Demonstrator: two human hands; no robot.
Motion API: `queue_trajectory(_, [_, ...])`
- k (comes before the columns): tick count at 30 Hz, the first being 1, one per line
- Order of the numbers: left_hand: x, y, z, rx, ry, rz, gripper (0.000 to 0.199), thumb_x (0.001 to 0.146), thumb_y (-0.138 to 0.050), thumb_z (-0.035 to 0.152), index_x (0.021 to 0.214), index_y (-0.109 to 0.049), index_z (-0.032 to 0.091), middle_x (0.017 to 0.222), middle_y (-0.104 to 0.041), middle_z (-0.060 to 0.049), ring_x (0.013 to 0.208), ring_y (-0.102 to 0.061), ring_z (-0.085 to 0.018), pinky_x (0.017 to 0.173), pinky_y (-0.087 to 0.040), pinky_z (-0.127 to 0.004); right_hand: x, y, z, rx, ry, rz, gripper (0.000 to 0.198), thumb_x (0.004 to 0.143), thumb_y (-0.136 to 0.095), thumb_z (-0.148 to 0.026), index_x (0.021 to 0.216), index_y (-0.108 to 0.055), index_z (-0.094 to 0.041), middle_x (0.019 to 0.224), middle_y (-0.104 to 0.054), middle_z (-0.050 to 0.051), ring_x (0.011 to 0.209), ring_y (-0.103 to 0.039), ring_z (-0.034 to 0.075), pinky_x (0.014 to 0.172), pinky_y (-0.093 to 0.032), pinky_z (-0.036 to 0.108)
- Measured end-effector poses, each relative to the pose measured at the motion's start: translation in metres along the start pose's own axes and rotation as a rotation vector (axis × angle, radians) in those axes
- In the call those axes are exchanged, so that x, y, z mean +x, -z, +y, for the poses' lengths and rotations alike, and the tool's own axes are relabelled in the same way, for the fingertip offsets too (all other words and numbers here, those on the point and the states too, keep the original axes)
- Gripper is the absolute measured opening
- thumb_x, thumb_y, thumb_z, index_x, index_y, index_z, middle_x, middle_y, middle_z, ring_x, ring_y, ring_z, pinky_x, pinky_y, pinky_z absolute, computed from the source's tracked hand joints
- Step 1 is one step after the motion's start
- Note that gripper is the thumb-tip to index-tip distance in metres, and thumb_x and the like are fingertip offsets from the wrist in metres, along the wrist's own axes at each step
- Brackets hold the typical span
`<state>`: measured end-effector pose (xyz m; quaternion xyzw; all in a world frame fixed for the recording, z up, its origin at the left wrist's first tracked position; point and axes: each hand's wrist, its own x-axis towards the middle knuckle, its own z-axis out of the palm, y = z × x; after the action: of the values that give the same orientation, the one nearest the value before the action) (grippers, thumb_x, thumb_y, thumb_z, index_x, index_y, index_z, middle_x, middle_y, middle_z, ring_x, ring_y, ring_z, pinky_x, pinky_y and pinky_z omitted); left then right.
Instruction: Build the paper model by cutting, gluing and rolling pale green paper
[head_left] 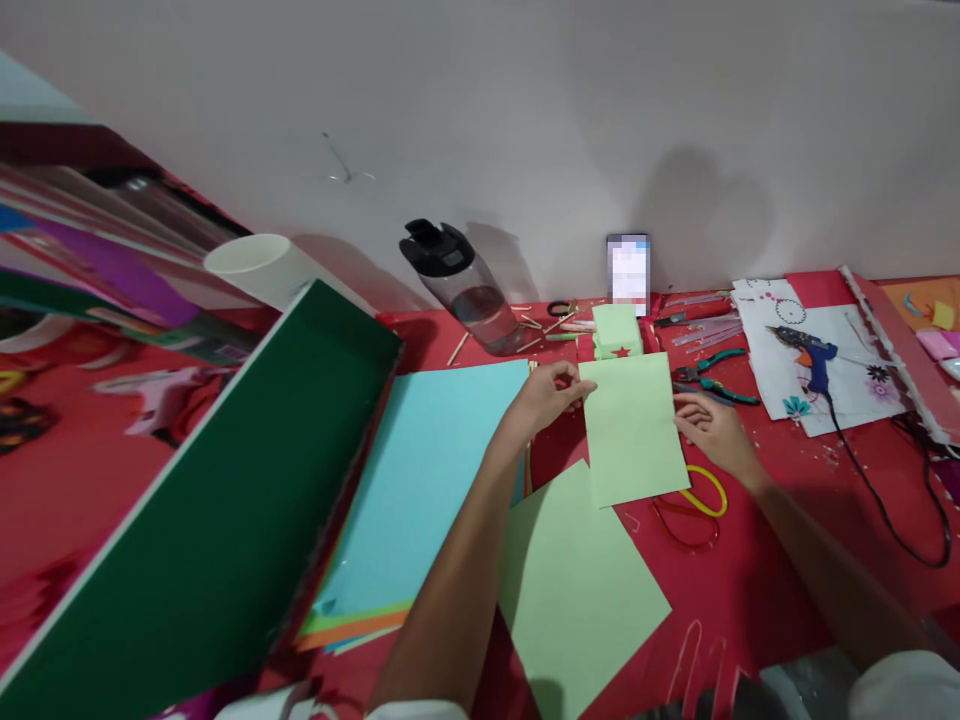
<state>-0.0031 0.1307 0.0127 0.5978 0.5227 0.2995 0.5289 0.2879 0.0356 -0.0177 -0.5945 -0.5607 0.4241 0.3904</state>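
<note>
Both hands hold a light green sheet of paper (637, 430) slightly above the red table. My left hand (551, 395) pinches its upper left edge between thumb and fingers. At the right edge, my right hand (709, 425) has its fingertips closed on the paper. Below lies a larger light green sheet (581, 590), turned at an angle and partly covered. Scissors (705, 492) with yellow and red handles poke out from behind the held paper, their blades hidden. Just beyond stands a small light green box-like piece (616, 330) with a red star on it.
Coloured paper (435, 450) is stacked left, beside a long dark green board (225, 510). A water bottle (472, 295) and a phone (628, 272) stand by the wall. Pliers (716, 378) lie right, near a glue gun (810, 355) whose cord (877, 510) trails across the table.
</note>
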Motion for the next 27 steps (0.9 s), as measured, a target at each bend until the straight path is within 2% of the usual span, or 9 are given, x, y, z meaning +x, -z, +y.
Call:
queue_trajectory(5, [0.002,-0.003,0.0,0.042,-0.035,0.026,0.035,0.077,-0.079,0.042,0.073,-0.051,0.022,0.064,-0.059,0.003,0.055,-0.054,-0.011,0.056,-0.045,-0.026,0.002,0.002,-0.001,-0.013,0.008,0.005,0.039,0.085,-0.07,-0.041,0.116,-0.071,-0.018,0.085,-0.072,0.005,0.076,-0.07,0.02,0.067,-0.058,0.031])
queue_trajectory(9, [0.004,-0.003,-0.004,0.043,-0.052,0.029,0.036,0.076,-0.08,0.044,0.077,-0.052,0.022,0.067,-0.061,0.003,0.055,-0.055,-0.012,0.055,-0.044,-0.026,0.004,0.002,0.0,-0.004,0.011,-0.005,0.039,0.083,-0.07,-0.041,0.114,-0.069,-0.018,0.083,-0.07,0.004,0.075,-0.068,0.019,0.063,-0.056,0.03])
queue_trajectory(15, [0.008,-0.004,-0.012,0.03,-0.037,0.047,0.037,0.077,-0.08,0.043,0.081,-0.05,0.022,0.067,-0.058,0.005,0.053,-0.054,-0.01,0.054,-0.045,-0.026,0.004,0.002,0.004,-0.022,0.027,-0.019,0.037,0.083,-0.068,-0.039,0.113,-0.07,-0.018,0.082,-0.07,0.003,0.075,-0.068,0.018,0.068,-0.056,0.03])
queue_trajectory(20, [0.007,-0.005,-0.013,-0.033,0.014,0.051,0.047,0.075,-0.083,0.045,0.087,-0.043,0.024,0.07,-0.059,0.006,0.053,-0.055,-0.01,0.052,-0.046,-0.024,0.004,0.002,0.004,-0.009,0.045,-0.037,0.039,0.084,-0.07,-0.038,0.118,-0.067,-0.018,0.084,-0.069,0.002,0.077,-0.068,0.017,0.07,-0.057,0.03])
queue_trajectory(24, [0.004,-0.005,-0.01,-0.059,0.052,0.02,0.054,0.07,-0.086,0.051,0.088,-0.042,0.024,0.071,-0.058,0.007,0.055,-0.056,-0.01,0.051,-0.046,-0.023,0.01,-0.001,-0.003,0.082,0.041,0.027,0.051,0.086,-0.072,-0.046,0.128,-0.06,-0.021,0.093,-0.069,0.003,0.075,-0.067,0.017,0.059,-0.056,0.028])
queue_trajectory(27, [0.001,-0.004,-0.006,-0.086,0.095,-0.021,0.057,0.067,-0.088,0.051,0.089,-0.043,0.024,0.071,-0.056,0.008,0.058,-0.056,-0.01,0.053,-0.048,-0.023,0.018,-0.003,-0.009,0.129,0.052,0.046,0.048,0.086,-0.07,-0.049,0.124,-0.06,-0.021,0.088,-0.068,0.002,0.067,-0.064,0.016,0.051,-0.053,0.027])
